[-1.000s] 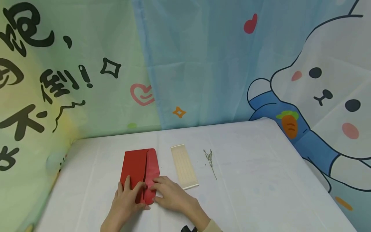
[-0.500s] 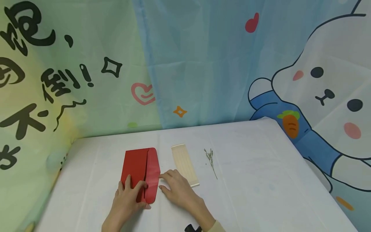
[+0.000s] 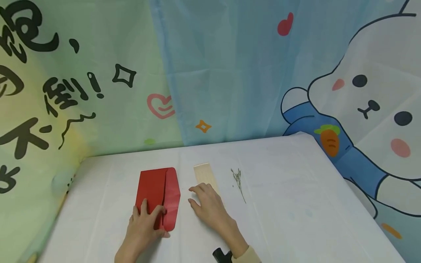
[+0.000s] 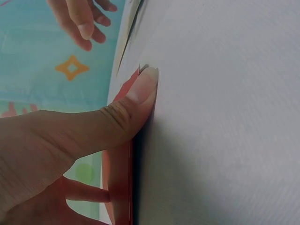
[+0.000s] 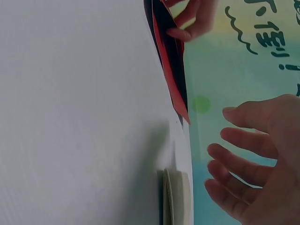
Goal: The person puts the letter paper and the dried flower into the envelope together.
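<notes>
In the head view, a red envelope [image 3: 149, 190] lies on the white-covered table with its lighter red flap [image 3: 171, 199] folded out to the right. My left hand [image 3: 143, 224] holds it at the near edge, fingers on top and thumb along the edge; the left wrist view shows that thumb [image 4: 140, 89] against the red paper. My right hand [image 3: 210, 206] hovers to the right of the envelope with loosely bent, spread fingers and nothing in them. It partly hides a cream, finely lined rectangular piece [image 3: 205, 173]. In the right wrist view this piece [image 5: 178, 197] looks thin and layered.
A small dried flower sprig [image 3: 239, 182] lies to the right of the cream piece. Near the table's front, a black object [image 3: 222, 255] sits by the right wrist. A printed curtain [image 3: 230, 73] hangs behind the white tabletop [image 3: 296, 204].
My right hand has let go of the envelope's flap and moved right, over the cream piece. The left hand stays on the envelope.
</notes>
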`<state>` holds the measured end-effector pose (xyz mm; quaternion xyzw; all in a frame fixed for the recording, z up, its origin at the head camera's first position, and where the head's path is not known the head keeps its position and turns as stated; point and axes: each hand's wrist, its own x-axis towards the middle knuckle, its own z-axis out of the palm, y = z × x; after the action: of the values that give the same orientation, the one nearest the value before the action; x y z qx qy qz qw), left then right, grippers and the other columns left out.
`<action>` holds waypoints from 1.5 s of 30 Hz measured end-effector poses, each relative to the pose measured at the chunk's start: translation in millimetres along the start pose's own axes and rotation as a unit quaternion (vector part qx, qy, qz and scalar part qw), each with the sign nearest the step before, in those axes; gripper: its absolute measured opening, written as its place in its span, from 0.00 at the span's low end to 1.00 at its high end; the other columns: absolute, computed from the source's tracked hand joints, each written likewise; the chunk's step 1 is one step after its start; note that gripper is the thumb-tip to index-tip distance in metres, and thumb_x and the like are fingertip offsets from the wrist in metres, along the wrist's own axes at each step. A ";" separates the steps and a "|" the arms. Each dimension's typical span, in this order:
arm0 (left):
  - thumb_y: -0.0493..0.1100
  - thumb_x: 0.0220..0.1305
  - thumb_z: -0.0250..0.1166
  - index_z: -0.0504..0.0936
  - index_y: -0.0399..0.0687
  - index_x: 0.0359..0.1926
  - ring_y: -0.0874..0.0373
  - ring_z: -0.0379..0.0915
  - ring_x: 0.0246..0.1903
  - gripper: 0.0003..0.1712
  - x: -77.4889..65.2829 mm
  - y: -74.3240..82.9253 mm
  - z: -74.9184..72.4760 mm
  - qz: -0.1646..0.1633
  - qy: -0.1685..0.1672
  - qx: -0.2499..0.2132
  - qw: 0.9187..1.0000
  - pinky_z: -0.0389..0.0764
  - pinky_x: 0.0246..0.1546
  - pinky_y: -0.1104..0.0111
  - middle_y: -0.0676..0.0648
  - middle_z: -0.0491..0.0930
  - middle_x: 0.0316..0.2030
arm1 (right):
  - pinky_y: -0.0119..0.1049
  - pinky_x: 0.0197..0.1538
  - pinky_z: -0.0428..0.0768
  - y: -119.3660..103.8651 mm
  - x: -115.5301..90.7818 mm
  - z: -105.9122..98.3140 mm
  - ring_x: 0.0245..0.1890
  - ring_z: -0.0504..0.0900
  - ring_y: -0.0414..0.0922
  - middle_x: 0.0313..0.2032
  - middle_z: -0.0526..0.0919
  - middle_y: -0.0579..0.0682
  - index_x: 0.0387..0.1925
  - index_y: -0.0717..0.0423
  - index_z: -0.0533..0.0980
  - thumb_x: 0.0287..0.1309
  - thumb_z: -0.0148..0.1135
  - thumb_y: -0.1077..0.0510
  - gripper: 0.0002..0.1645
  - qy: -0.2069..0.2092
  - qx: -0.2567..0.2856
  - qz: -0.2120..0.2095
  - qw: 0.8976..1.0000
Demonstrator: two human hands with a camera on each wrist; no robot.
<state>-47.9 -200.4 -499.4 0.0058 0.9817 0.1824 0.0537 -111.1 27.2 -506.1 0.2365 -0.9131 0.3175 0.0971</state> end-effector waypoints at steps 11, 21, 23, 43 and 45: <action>0.56 0.37 0.87 0.76 0.59 0.51 0.21 0.58 0.60 0.39 0.4 -1.2 0.1 -0.002 -0.009 -0.005 1.000 0.73 0.54 0.30 0.23 0.61 0.67 | 0.42 0.41 0.82 11.2 1.8 -5.3 0.41 0.81 0.49 0.43 0.84 0.52 0.47 0.57 0.83 0.57 0.76 0.59 0.17 0.050 -0.010 0.029 0.998; 0.56 0.36 0.87 0.77 0.60 0.51 0.22 0.58 0.59 0.40 0.9 -0.8 1.5 -0.007 -0.014 -0.002 1.000 0.73 0.54 0.31 0.25 0.62 0.66 | 0.47 0.41 0.82 16.8 0.8 -6.2 0.44 0.81 0.53 0.44 0.83 0.57 0.50 0.60 0.82 0.54 0.78 0.54 0.24 0.073 -0.023 0.137 0.988; 0.56 0.36 0.87 0.77 0.60 0.51 0.22 0.58 0.59 0.40 0.9 -0.9 1.4 -0.007 -0.015 -0.003 1.000 0.73 0.54 0.31 0.25 0.62 0.66 | 0.48 0.40 0.81 17.1 1.0 -5.9 0.44 0.80 0.55 0.45 0.81 0.59 0.52 0.62 0.81 0.52 0.80 0.53 0.28 0.075 -0.025 0.162 0.984; 0.55 0.36 0.87 0.77 0.60 0.50 0.19 0.55 0.61 0.39 1.7 -0.7 2.3 -0.008 -0.016 -0.007 1.000 0.71 0.56 0.30 0.24 0.61 0.67 | 0.51 0.47 0.81 19.7 -1.3 -1.9 0.45 0.76 0.59 0.48 0.76 0.68 0.58 0.72 0.73 0.42 0.86 0.51 0.47 0.027 -0.068 0.232 0.970; 0.55 0.36 0.87 0.76 0.60 0.50 0.19 0.55 0.61 0.39 1.4 -1.1 2.0 -0.007 -0.015 -0.008 1.000 0.71 0.56 0.30 0.24 0.61 0.67 | 0.52 0.49 0.81 19.6 -0.4 -2.0 0.47 0.77 0.60 0.48 0.76 0.69 0.59 0.73 0.72 0.42 0.86 0.53 0.48 0.023 -0.062 0.240 0.969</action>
<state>-49.1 -200.6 -501.7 0.0010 0.9795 0.1893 0.0696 -120.3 42.0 -515.1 -0.0030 -0.9585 0.2799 0.0538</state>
